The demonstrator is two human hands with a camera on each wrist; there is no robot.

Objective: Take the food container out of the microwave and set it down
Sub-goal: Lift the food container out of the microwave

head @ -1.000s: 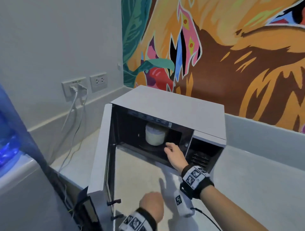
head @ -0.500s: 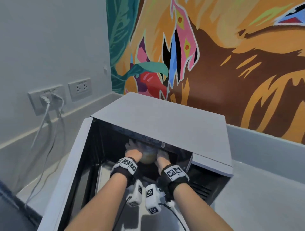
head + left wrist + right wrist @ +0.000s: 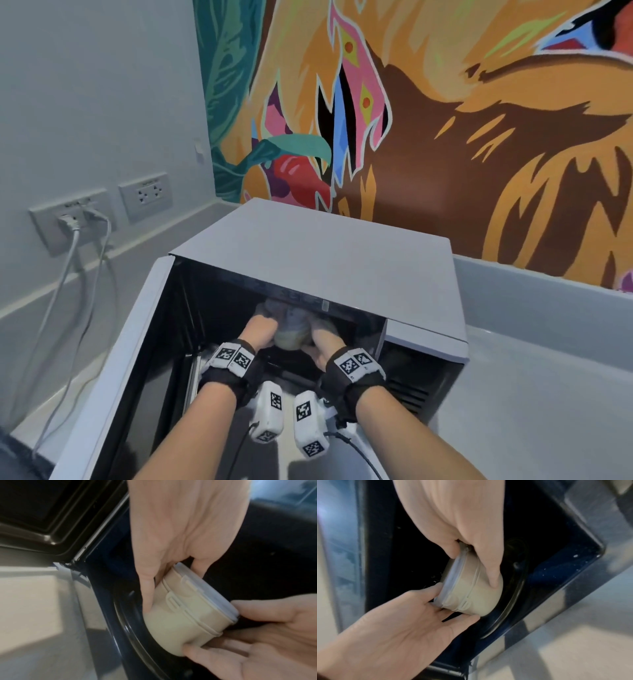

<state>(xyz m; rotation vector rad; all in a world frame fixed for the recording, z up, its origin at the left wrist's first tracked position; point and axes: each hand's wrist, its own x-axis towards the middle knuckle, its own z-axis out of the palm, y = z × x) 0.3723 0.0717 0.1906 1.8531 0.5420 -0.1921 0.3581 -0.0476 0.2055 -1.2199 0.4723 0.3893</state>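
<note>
A: Where's the thing?

B: The food container (image 3: pixel 187 616) sits inside the microwave (image 3: pixel 318 260), on the glass turntable (image 3: pixel 130 631), near the middle of the cavity. Cream tub, pale lid (image 3: pixel 212 588), clip tabs on the side. Can't tell if it's lifted off the turntable yet.

A: Risks, left side first?

B: Door (image 3: pixel 102 377) stands open at the microwave's left. My guess: the left forearm could brush it on the way out. Next, the cavity's top edge is low over the tub, so a lift that goes too high could knock the lid. The tub may be hot, so a flinch could drop it. Grip is on the smooth sidewall, which could slip. Contents unseen, so tilting might spill if the clips aren't latched.

A: Fingers, left to right.

B: Left hand (image 3: pixel 185 536): fingers half curled round the tub's left side, thumb (image 3: pixel 147 591) pressed down the wall, other fingers over the lid's far edge. It grips the tub. Right hand (image 3: pixel 467 531): same on the tub's right side, one finger (image 3: pixel 493 573) flat along the wall, the rest wrapped behind the lid rim. Also gripping. Neither hand touches the microwave walls as far as I can see.

A: Set-down spot?

B: Counter (image 3: pixel 548 394) right of the microwave, probably.
</note>
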